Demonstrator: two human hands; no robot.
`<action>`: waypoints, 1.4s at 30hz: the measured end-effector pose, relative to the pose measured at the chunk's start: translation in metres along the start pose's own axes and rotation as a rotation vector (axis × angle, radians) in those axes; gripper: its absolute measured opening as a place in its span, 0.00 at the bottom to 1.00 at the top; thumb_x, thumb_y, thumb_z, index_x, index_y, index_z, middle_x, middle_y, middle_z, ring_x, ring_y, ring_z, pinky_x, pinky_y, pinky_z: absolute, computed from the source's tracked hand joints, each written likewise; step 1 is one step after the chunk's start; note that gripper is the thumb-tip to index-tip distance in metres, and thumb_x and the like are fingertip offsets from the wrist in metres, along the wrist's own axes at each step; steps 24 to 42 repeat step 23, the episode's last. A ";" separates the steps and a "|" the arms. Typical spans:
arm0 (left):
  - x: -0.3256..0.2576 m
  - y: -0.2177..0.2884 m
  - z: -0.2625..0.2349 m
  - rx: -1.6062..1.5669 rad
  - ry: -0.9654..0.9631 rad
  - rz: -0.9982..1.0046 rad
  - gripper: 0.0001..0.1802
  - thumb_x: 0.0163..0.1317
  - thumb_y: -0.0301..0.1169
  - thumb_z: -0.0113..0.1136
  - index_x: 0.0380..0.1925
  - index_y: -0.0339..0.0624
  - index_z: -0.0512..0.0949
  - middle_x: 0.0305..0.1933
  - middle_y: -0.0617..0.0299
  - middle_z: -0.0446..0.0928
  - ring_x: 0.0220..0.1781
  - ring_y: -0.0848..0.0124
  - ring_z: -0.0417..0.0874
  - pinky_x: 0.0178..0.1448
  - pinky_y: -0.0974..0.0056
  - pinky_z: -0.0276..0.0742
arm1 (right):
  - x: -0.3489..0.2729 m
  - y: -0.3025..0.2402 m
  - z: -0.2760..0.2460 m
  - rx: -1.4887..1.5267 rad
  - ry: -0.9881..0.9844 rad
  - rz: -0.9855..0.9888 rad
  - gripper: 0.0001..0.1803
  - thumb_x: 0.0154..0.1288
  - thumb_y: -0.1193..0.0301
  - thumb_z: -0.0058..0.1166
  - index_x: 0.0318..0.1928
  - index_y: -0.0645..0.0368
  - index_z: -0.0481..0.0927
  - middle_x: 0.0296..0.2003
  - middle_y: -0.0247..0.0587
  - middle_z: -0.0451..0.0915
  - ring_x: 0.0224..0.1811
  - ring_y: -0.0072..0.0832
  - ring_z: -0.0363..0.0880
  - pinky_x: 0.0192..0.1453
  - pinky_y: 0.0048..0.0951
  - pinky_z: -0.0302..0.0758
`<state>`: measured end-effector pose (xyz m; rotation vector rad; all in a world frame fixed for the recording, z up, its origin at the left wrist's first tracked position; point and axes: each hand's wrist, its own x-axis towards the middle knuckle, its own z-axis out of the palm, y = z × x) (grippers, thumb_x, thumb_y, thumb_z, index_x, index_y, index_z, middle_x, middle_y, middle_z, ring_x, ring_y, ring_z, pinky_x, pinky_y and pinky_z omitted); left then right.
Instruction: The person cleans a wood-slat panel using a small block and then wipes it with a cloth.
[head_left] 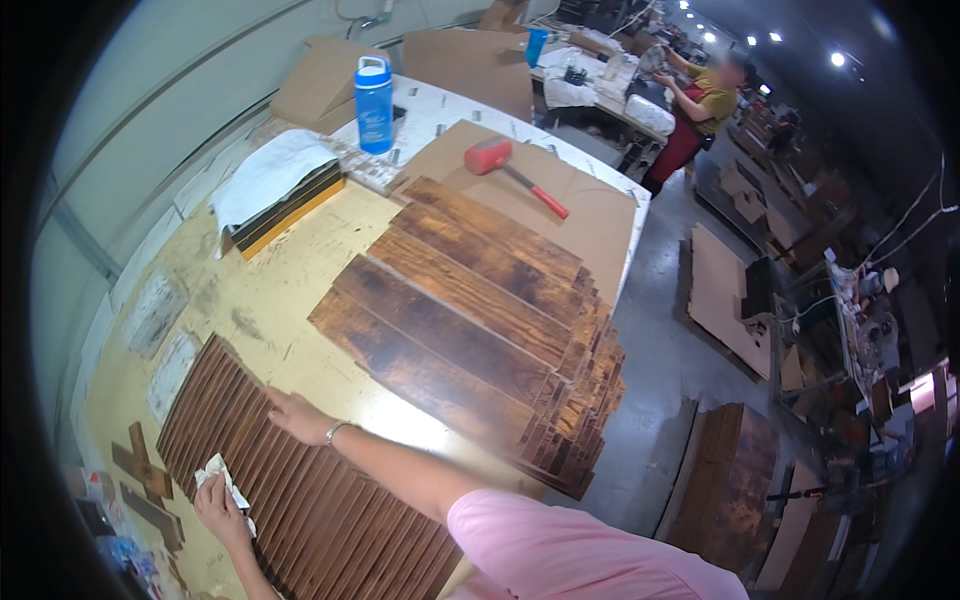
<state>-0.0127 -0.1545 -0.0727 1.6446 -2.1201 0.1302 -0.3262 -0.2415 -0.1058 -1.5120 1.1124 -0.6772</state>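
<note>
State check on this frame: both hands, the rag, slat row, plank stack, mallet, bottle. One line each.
left hand: closed on the white rag
white rag: crumpled, pressed on the slats
right hand: flat on the slat row, holding nothing
slat row: dark brown slats lying side by side on the table
plank stack: fanned, overhanging the table edge
red mallet: lying on cardboard
blue bottle: upright, capped

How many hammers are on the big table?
1. The red-headed hammer lies on a sheet of cardboard at the far end of the table, beyond the dark wooden planks. Others could be hidden.
</note>
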 end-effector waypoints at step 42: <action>0.017 0.028 0.022 -0.204 -0.197 -0.061 0.29 0.66 0.22 0.54 0.69 0.40 0.72 0.74 0.47 0.68 0.77 0.48 0.65 0.82 0.50 0.54 | 0.022 -0.029 0.053 0.051 -0.149 -0.103 0.38 0.78 0.62 0.41 0.80 0.65 0.47 0.77 0.58 0.60 0.81 0.48 0.54 0.84 0.40 0.51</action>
